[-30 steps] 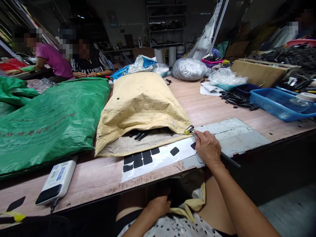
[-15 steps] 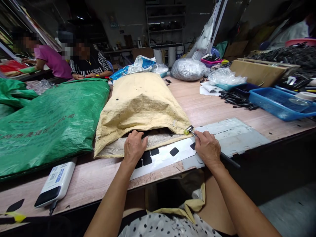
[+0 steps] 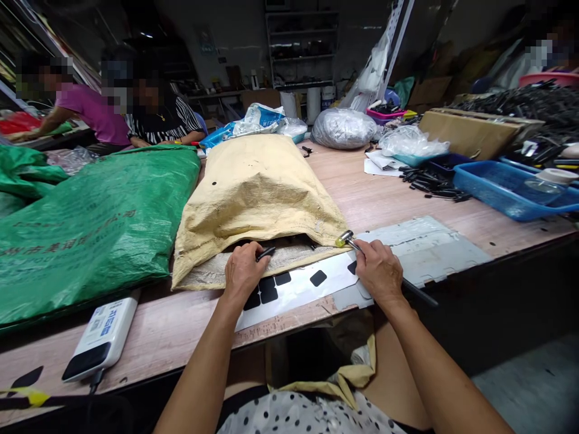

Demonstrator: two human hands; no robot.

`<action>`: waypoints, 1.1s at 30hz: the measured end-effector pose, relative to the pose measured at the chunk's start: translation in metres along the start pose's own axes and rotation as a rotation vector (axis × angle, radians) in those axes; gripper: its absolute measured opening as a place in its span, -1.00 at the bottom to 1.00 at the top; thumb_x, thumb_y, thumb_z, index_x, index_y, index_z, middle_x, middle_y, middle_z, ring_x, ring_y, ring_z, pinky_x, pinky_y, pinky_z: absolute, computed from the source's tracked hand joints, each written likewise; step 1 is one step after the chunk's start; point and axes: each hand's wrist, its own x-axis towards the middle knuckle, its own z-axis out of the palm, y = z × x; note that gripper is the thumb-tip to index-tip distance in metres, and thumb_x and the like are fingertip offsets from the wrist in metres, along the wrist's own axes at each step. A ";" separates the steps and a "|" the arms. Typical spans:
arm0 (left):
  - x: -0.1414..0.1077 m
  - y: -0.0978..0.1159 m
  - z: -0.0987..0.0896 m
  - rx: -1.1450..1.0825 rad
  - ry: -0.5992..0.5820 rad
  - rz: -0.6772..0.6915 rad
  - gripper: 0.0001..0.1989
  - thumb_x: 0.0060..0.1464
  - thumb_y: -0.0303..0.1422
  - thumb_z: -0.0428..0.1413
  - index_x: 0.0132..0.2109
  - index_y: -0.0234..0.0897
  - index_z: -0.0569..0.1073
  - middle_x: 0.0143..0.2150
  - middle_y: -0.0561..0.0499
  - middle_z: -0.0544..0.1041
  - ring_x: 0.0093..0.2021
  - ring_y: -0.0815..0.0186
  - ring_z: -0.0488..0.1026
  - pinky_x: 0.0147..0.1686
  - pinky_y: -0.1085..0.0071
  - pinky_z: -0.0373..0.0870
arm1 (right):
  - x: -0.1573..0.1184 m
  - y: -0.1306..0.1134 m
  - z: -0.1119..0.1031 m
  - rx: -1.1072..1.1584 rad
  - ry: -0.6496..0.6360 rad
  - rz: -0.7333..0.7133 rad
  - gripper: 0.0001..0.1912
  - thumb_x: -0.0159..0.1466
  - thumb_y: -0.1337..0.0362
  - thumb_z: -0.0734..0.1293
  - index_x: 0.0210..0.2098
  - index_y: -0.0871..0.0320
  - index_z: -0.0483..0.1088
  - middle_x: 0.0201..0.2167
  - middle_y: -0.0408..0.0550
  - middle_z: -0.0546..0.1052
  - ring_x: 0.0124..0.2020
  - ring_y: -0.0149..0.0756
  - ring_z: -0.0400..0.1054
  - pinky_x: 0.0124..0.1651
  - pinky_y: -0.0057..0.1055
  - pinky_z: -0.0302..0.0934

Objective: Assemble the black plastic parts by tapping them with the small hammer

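At the mouth of a yellow woven sack, my left hand is closed on a small black stick-like part, whose end pokes out past the fingers. More dark pieces show faintly inside the sack's opening. My right hand grips a hammer with a metal head, a yellowish face and a dark handle that runs out behind the wrist. Below both hands lies a white sheet with black rounded squares.
A green sack lies to the left, with a white power bank in front of it. A grey plate is on the right. Farther back are a blue tray, black parts and a cardboard box. Two people sit at the back left.
My left hand has drawn back slightly from the sack's mouth, and a black part now shows in its fingers. My right hand and the hammer have stayed nearly still.
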 end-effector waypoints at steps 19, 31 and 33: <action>-0.034 0.024 0.032 -0.489 -0.117 0.233 -0.86 0.00 -0.41 0.33 -0.24 -0.23 0.56 -0.27 0.02 0.53 -0.17 0.20 0.42 -0.14 0.30 0.32 | 0.001 -0.003 -0.012 0.132 -0.005 0.008 -0.63 0.38 0.30 0.22 0.11 0.05 0.50 -0.23 0.01 0.51 -0.16 -0.18 0.35 -0.17 -0.32 0.12; -0.035 0.027 0.031 -0.541 -0.106 0.202 -0.90 0.01 -0.44 0.32 -0.29 -0.21 0.56 -0.28 0.04 0.54 -0.16 0.23 0.43 -0.12 0.31 0.31 | -0.039 -0.082 -0.052 0.686 -0.235 -0.285 -0.58 0.45 0.34 0.14 0.22 0.01 0.40 -0.17 -0.03 0.55 -0.13 -0.28 0.45 -0.04 -0.36 0.34; -0.035 0.026 0.032 -0.544 -0.102 0.212 -0.89 0.00 -0.43 0.33 -0.30 -0.21 0.55 -0.29 0.05 0.54 -0.16 0.23 0.44 -0.11 0.31 0.31 | -0.042 -0.085 -0.050 0.632 -0.198 -0.296 -0.56 0.44 0.35 0.13 0.25 0.02 0.38 -0.21 -0.03 0.53 -0.16 -0.28 0.43 -0.05 -0.37 0.33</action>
